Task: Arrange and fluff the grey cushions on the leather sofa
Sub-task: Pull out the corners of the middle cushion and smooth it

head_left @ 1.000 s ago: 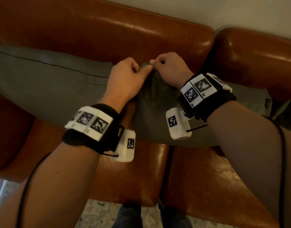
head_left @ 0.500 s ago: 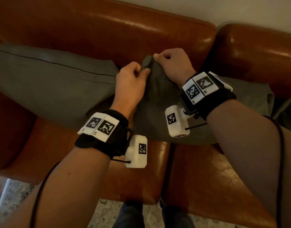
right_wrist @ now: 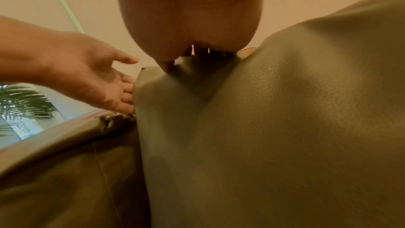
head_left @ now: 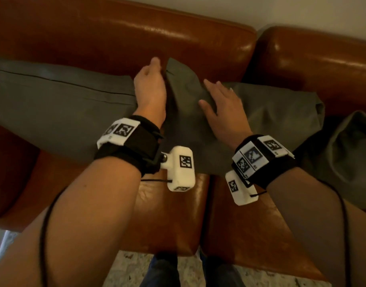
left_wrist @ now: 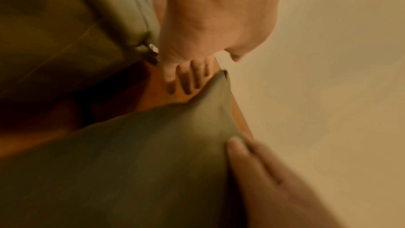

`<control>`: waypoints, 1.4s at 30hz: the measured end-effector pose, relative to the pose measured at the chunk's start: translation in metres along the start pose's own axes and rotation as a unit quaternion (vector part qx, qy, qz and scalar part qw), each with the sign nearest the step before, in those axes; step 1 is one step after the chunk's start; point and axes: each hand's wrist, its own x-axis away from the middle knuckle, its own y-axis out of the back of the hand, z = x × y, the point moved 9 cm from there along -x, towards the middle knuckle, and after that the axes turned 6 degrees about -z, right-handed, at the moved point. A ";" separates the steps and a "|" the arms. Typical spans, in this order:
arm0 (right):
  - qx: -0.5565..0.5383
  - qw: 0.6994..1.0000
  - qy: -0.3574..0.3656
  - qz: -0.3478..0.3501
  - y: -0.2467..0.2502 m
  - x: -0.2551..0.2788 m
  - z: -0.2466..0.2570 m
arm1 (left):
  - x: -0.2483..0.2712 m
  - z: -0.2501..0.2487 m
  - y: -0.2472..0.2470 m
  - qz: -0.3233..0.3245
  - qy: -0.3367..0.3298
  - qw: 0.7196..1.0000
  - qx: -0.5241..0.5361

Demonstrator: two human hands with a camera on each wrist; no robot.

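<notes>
The brown leather sofa (head_left: pixel 120 34) filled the head view, its backrest along the top and its seat below. Against the backrest lay a long grey cushion (head_left: pixel 53 108) on the left, and a darker grey cushion (head_left: pixel 260 112) in the middle, its corner pointing up between the two hands. A third grey cushion (head_left: pixel 343 154) sat slumped at the right edge of the seat.

Half a second before, both hands had pinched that raised corner with curled fingers. Now the pinch was gone. The right hand (head_left: pixel 223 112) lay flat on the face of the darker cushion, lower down than before, with its fingers (left_wrist: pixel 238 148) straight and spread, pressing the fabric and holding nothing. The left hand (head_left: pixel 151 88) had slipped edge-on into the gap between the two cushions, its fingers (right_wrist: pixel 127 91) straight and loosely parted, touching the side of the darker cushion without gripping it. A small metal zip pull (left_wrist: pixel 151 51) showed at the end of the long cushion, just beside the left hand.
</notes>
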 end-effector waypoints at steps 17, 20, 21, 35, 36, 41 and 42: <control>0.017 0.998 0.000 -0.054 0.021 0.033 -0.040 | 0.111 -0.030 -0.092 0.050 -0.499 0.739 -0.451; 0.046 0.995 -0.034 -0.080 0.036 0.050 -0.073 | 0.097 0.004 -0.106 0.116 -0.438 0.711 -0.538; 0.046 0.994 -0.044 -0.092 0.043 0.055 -0.086 | 0.091 0.011 -0.101 0.111 -0.422 0.710 -0.552; -0.115 0.962 -0.172 -0.178 0.098 0.104 -0.202 | 0.198 0.043 -0.251 0.293 -0.493 0.623 -0.531; -0.109 0.957 -0.173 -0.204 0.109 0.106 -0.208 | 0.203 0.047 -0.262 0.306 -0.492 0.613 -0.537; -0.066 0.941 -0.286 -0.166 0.135 0.088 -0.269 | 0.207 0.050 -0.269 0.280 -0.503 0.600 -0.556; -0.066 0.945 -0.297 -0.117 0.129 0.083 -0.275 | 0.207 0.049 -0.270 0.273 -0.502 0.601 -0.559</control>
